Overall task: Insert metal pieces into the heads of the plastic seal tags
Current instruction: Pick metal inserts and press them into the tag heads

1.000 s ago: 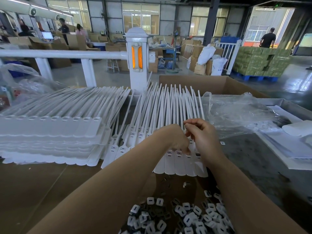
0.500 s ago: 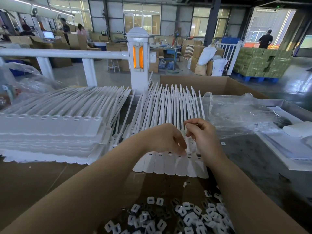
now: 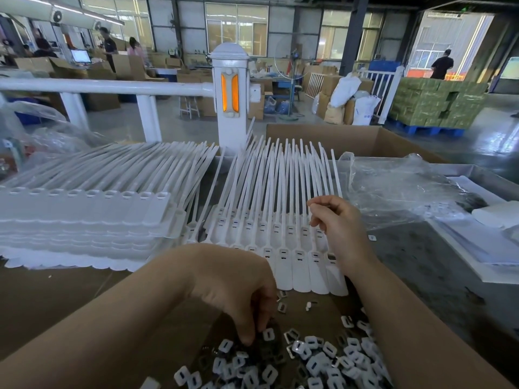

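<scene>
Mid-batch, we judge: the row of seal tags (image 3: 283,248) on the table (image 3: 421,265) shows dark slots in the heads; inserts unconfirmed, many pieces left. Our left hand (image 3: 238,293) digs curled fingers into the metal pieces (image 3: 309,357) nearest us, grip unclear. Right hand (image 3: 337,223) hovers over the tags, fingers pinched, contents unclear.

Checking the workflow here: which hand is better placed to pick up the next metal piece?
The left hand. Its fingertips are already down in the pile of metal pieces, while the right hand is raised over the row of seal tags, farther from the pile.
</scene>
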